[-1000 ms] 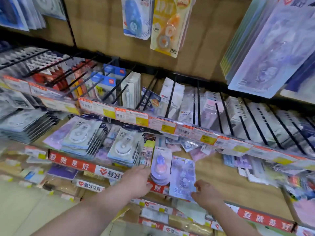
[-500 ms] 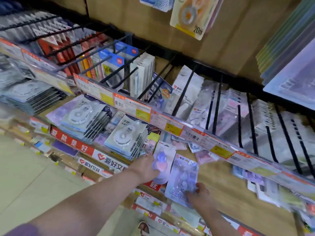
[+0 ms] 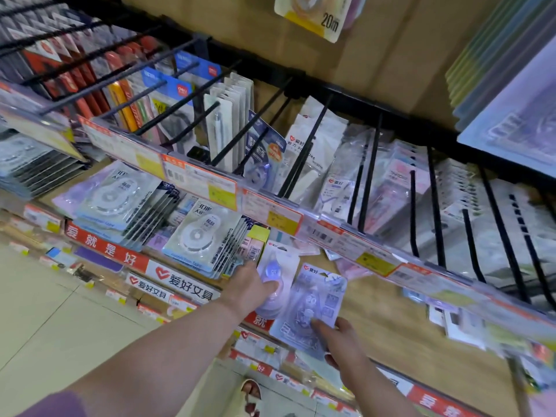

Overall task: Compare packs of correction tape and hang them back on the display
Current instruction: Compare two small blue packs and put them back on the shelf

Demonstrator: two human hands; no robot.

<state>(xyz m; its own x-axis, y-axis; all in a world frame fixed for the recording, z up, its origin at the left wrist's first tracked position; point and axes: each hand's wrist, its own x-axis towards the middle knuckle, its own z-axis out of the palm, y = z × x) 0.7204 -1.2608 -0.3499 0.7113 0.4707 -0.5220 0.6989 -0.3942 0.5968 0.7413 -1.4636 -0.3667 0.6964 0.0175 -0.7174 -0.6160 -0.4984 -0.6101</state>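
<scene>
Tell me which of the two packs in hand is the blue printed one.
The blue pack pinched by the right hand: its card is blue-lilac all over. The left hand holds a white-topped pack with a rounded purple tape.

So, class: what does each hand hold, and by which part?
Left hand grips the white pack by its blister; right hand pinches the lilac pack near its lower edge.

Wooden display shelf (image 3: 385,326), stacks of correction tape packs (image 3: 192,236) lying on it

Scissors packs (image 3: 296,142) hang on black pegs (image 3: 372,155); price-label rail (image 3: 270,212) in front; red banner (image 3: 102,246) below; pastel folders (image 3: 493,61) top right.
</scene>
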